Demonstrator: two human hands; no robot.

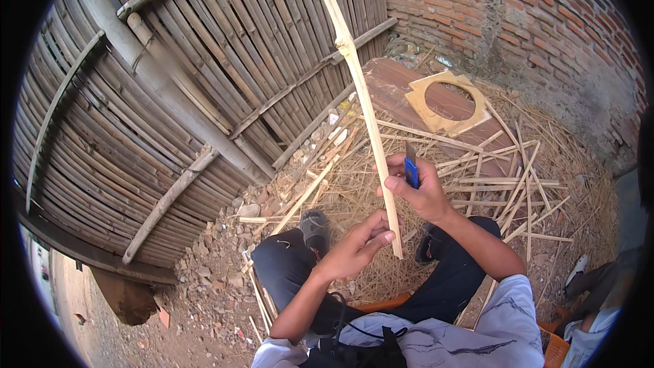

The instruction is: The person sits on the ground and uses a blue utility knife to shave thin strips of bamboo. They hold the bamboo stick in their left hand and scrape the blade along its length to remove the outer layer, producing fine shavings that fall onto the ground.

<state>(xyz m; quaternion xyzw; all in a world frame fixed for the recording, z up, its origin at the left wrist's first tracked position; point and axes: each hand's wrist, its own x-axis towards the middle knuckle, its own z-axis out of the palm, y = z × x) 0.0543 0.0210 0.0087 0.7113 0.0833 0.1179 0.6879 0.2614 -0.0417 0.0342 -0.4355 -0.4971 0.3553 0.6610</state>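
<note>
A long, pale split bamboo strip (pixel 371 112) rises from my lap toward the top of the view, with a knobby node partway up. My left hand (pixel 361 242) is closed round its lower end, thumb on the near side. Just above, my right hand (pixel 426 194) grips a utility knife (pixel 411 173) with a blue handle, its dark blade pointing up and away. The right thumb rests against the strip, and some of that hand's fingers are hidden behind it.
Cut bamboo strips (pixel 524 191) and shavings litter the ground at right. A brown board (pixel 395 92) carries a yellowish panel (pixel 426 105) with a round hole. A slatted bamboo wall (pixel 272 48) stands left, a brick wall (pixel 545 34) behind. Another person's leg (pixel 599 283) shows at right.
</note>
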